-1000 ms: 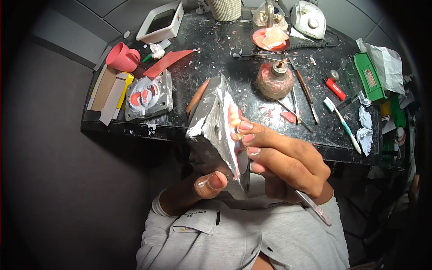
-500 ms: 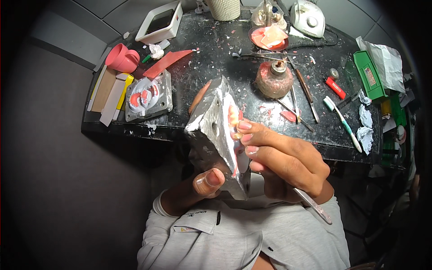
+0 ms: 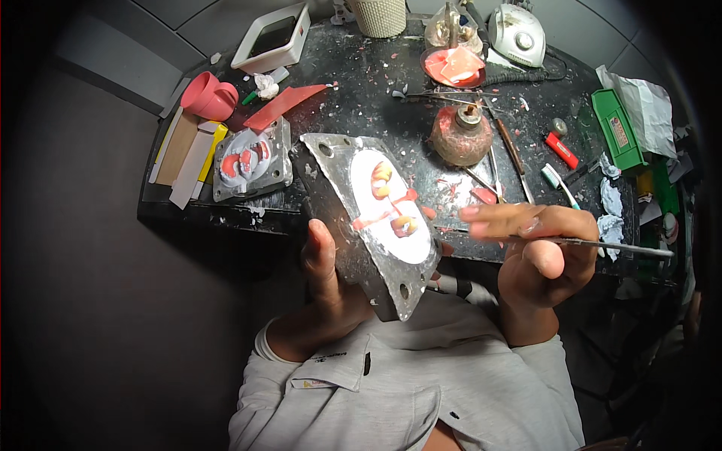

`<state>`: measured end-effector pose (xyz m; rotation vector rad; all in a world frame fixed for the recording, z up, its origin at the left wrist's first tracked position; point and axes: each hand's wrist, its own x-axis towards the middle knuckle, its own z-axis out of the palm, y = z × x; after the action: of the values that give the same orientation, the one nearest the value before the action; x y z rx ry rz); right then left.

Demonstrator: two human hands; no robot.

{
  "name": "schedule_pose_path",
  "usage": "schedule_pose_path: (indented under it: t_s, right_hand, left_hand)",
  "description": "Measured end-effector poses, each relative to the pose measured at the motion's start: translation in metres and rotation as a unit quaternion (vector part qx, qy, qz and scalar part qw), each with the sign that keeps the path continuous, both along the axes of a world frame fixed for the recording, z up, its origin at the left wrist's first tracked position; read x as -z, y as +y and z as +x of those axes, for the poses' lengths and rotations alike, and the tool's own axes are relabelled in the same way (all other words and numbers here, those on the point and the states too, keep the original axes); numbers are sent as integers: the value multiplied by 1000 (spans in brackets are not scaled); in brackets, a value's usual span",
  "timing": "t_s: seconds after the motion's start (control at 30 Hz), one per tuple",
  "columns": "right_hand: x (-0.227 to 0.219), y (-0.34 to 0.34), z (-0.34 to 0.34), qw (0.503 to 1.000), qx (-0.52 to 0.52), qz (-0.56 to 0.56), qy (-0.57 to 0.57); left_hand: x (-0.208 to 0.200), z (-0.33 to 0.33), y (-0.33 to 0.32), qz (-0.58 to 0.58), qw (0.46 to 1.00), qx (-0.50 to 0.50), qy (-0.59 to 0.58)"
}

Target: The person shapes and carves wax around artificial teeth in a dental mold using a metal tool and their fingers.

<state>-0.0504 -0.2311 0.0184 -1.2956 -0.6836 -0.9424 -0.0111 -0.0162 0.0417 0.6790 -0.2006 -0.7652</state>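
Note:
My left hand [image 3: 327,274] grips a metal dental flask half [image 3: 327,214] from its left side and beneath, holding it tilted above the table's front edge. Set in the flask is an oval of white plaster [image 3: 412,246] bearing two tooth-and-gum pieces, with strips of pink wax [image 3: 374,220] between and beside them. To its right, clear of the flask, my right hand [image 3: 553,252] is closed around a thin metal wax spatula [image 3: 635,247] that points rightward. Its other end is hidden by my fingers, which are slightly blurred.
Another flask half [image 3: 248,161] lies at the left by a pink mug [image 3: 207,98] and a pink wax sheet [image 3: 282,110]. A wax-smeared spirit burner [image 3: 461,141] stands mid-table, near metal tools [image 3: 510,146], a red lighter [image 3: 561,150], a toothbrush [image 3: 558,183] and a dish of wax [image 3: 435,68].
My right hand has drawn back to the right from the plaster, spatula still in it. My left hand has turned the flask so its plaster face shows more fully.

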Motion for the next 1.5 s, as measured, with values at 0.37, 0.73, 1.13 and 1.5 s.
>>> schedule_pose_path:
  t_s: [0.37, 0.73, 1.13, 1.5]
  right_hand:
    - [-27, 23, 3, 979, 71, -170, 92]
    - [-29, 28, -1, 974, 72, -186, 112]
    - [-28, 26, 1, 973, 62, -187, 119]
    - [-32, 18, 2, 968, 59, -200, 137]
  left_hand:
    - [-10, -8, -9, 94, 991, -36, -85]
    - [-14, -8, -9, 217, 957, -26, -191]
    - [-1, -8, -9, 195, 959, -56, -200]
    - [-5, -7, -2, 103, 989, -13, -103]
